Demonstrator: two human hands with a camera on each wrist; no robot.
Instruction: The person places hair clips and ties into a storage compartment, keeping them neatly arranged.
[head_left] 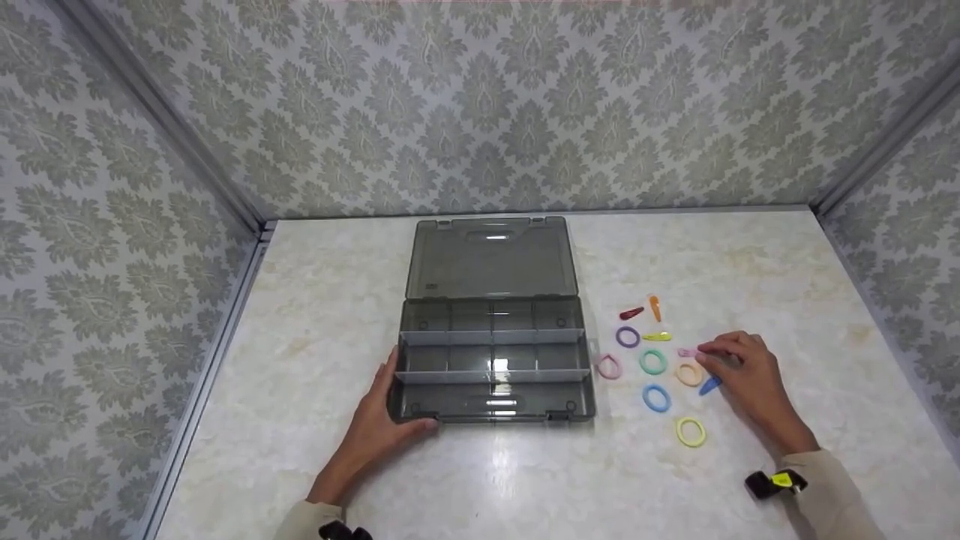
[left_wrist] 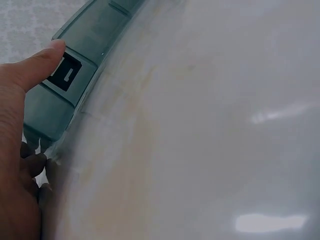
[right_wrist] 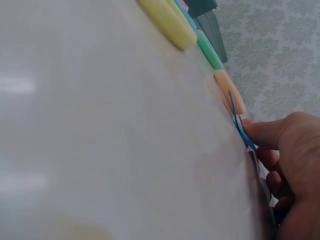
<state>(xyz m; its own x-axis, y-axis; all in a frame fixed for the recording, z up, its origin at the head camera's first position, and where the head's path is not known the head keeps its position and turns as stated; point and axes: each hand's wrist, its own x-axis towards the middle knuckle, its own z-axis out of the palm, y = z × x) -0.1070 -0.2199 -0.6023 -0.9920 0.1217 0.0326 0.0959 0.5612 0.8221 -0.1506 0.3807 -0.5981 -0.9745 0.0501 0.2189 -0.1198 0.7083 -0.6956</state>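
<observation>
A dark translucent compartment box (head_left: 491, 373) lies with its lid (head_left: 491, 262) folded back. My left hand (head_left: 375, 420) grips its front left corner, fingers along the side and thumb by the front latch (left_wrist: 66, 71). On the right, my right hand (head_left: 746, 375) pinches the end of a pink hair clip (head_left: 686, 352) between thumb and index finger. A blue hair clip (head_left: 709, 385) lies under that hand, partly hidden; in the right wrist view it overlaps the thumb tip. A peach hair tie (head_left: 689, 374) is close to the fingertips.
Between box and right hand lie red (head_left: 631, 313), orange (head_left: 655, 308) and yellow (head_left: 657, 337) hair clips. Purple (head_left: 628, 337), pink (head_left: 610, 367), green (head_left: 653, 362), blue (head_left: 656, 398) and yellow (head_left: 691, 432) hair ties lie around them. Patterned walls (head_left: 487, 112) border the table (head_left: 300, 337).
</observation>
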